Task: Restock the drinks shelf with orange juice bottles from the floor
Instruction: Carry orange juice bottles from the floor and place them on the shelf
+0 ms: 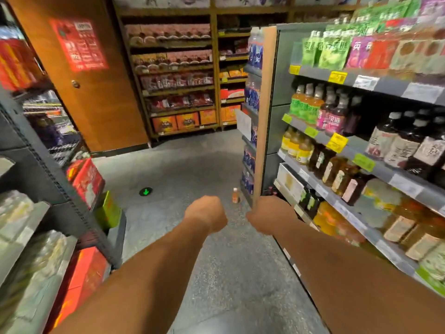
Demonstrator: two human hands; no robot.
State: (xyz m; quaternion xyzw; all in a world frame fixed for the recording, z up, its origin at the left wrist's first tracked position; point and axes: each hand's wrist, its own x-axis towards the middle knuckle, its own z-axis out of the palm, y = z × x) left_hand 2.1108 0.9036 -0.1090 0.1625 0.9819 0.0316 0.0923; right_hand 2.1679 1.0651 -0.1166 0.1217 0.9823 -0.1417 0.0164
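shelves (375, 162) of bottled drinks, orange juice bottle (235, 195) on floor

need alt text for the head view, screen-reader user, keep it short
Two bare forearms reach forward down a shop aisle, left hand and right hand both curled into fists holding nothing. A small orange juice bottle stands upright on the grey floor just beyond them, near the end of the drinks shelf on the right.
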